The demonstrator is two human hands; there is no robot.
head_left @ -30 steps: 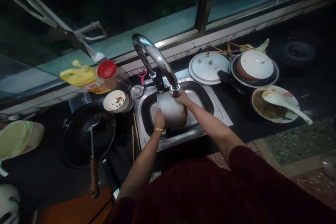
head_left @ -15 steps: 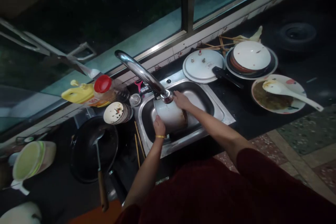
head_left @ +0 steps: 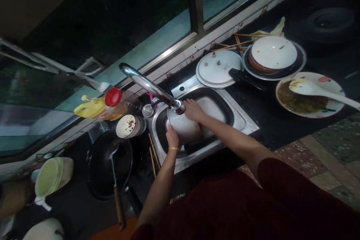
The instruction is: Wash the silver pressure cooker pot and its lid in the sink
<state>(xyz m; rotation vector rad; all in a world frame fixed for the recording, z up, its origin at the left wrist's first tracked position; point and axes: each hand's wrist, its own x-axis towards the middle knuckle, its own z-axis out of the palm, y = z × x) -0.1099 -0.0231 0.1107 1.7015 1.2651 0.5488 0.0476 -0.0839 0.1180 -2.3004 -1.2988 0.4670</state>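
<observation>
A light metal pot (head_left: 184, 127) lies tilted on its side in the steel sink (head_left: 218, 110), with brown stains near its base. My left hand (head_left: 172, 136), a yellow band at its wrist, is closed on the pot's edge at the near left. On the far upper side of the pot rests my right hand (head_left: 193, 110), its bent fingers pressed together against the metal. Anything small under those fingers is hidden. Right above the pot hangs the spout of the chrome faucet (head_left: 150, 84), close to my right fingertips. The pot's inside cannot be seen.
A pressure cooker lid (head_left: 219, 68) lies at the sink's back right corner. Stacked bowls (head_left: 273, 54) and a plate of food (head_left: 300, 99) with a white spoon stand farther right. Left are stacked cups (head_left: 126, 126), a wok (head_left: 97, 172) with a spatula, and chopsticks (head_left: 152, 159).
The camera view has tilted a little, shifting the surroundings. My right hand has moved slightly over the pot's upper side. My left hand keeps its hold on the edge.
</observation>
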